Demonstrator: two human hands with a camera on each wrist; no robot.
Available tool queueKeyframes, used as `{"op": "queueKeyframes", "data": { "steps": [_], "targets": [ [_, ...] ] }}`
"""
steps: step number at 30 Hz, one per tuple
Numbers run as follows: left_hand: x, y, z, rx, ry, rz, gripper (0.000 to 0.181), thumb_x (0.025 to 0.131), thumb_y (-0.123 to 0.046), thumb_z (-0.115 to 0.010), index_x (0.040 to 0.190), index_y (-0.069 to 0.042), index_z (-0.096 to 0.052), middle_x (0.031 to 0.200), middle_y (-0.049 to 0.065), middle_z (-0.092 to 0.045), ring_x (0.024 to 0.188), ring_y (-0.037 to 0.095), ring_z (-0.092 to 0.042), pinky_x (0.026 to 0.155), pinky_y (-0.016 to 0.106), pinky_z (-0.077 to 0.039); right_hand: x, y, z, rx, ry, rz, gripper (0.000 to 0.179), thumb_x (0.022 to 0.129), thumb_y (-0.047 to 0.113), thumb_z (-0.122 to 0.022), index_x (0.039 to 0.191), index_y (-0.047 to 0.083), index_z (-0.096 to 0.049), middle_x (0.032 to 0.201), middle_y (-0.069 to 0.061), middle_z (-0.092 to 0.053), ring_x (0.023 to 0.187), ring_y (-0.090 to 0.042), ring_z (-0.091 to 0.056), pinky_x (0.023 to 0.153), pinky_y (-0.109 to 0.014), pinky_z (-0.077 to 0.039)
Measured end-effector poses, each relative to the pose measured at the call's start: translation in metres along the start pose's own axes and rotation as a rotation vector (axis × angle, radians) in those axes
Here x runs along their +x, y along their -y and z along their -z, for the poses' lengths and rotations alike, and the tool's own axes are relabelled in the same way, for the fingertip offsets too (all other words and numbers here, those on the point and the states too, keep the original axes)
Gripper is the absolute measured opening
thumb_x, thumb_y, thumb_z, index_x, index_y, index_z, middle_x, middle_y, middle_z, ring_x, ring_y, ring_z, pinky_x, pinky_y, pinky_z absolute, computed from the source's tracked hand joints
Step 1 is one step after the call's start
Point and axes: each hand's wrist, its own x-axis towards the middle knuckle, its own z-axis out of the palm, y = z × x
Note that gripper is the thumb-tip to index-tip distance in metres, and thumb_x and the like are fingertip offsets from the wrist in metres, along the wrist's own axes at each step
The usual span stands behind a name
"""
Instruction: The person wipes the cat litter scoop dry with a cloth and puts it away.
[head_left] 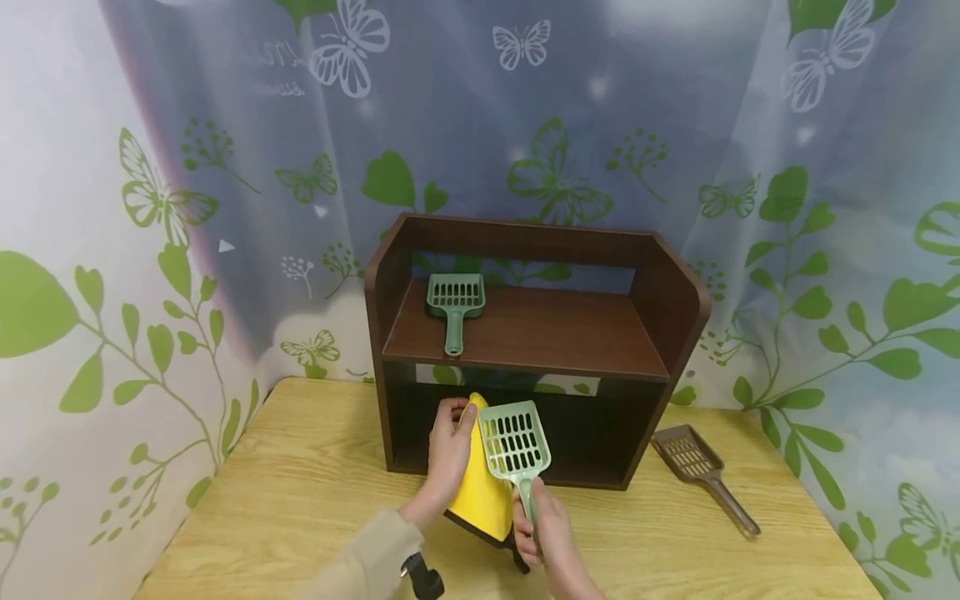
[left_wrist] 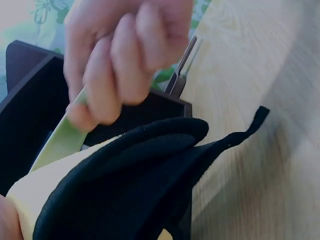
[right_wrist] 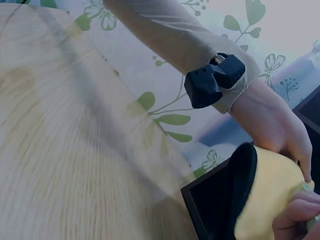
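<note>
My left hand [head_left: 448, 446] pinches the upper part of a yellow cloth piece [head_left: 480, 492] with black trim and a dark strap. In the left wrist view, its black-edged open end [left_wrist: 125, 145] gapes like a pouch or mitt. My right hand [head_left: 546, 521] grips the handle of a light green slotted litter scoop [head_left: 516, 440], head up. The scoop's head overlaps the cloth's right side in the head view. Both are held in front of the shelf's lower compartment. In the right wrist view, my left hand [right_wrist: 272, 125] reaches over the cloth's far end.
A dark brown two-tier shelf [head_left: 525, 333] stands at the back of the wooden table [head_left: 300, 467]. On its upper board, to the left, lies a dark green litter scoop [head_left: 454, 308]. A brown litter scoop [head_left: 705, 475] lies on the table right of the shelf. Patterned curtains hang behind.
</note>
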Motion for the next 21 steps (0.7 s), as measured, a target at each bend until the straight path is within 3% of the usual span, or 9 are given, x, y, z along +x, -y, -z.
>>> {"op": "queueKeyframes", "data": {
  "steps": [7,15,21],
  "targets": [
    [0.016,0.001,0.014,-0.003,0.148,-0.027,0.027,0.104,-0.021,-0.059,0.117,0.001,-0.064,0.109,0.015,-0.069,0.090,0.017,-0.060,0.081,0.028,-0.048,-0.004,-0.001,0.019,-0.081,0.110,-0.007,0.039,0.112,0.039,-0.025,0.094,0.011,-0.046,0.061,0.007,-0.033,0.043,-0.002,-0.029,0.041,-0.018,-0.024],
    [0.027,0.001,0.026,-0.003,0.350,0.051,0.026,0.101,-0.022,-0.062,0.115,0.000,-0.066,0.102,0.010,-0.069,0.083,0.013,-0.061,0.078,0.025,-0.050,-0.004,0.001,0.037,-0.161,0.245,-0.042,0.045,0.111,0.046,-0.027,0.092,0.010,-0.046,0.063,0.007,-0.035,0.043,-0.003,-0.029,0.042,-0.019,-0.024],
    [0.032,0.003,0.027,-0.017,0.436,0.080,0.030,0.101,-0.022,-0.061,0.118,0.003,-0.064,0.102,0.011,-0.069,0.082,0.013,-0.063,0.078,0.025,-0.051,-0.003,-0.003,0.040,-0.217,0.343,-0.049,0.055,0.111,0.044,-0.027,0.083,0.000,-0.045,0.061,0.007,-0.036,0.042,-0.002,-0.029,0.042,-0.018,-0.024]
  ]
}}
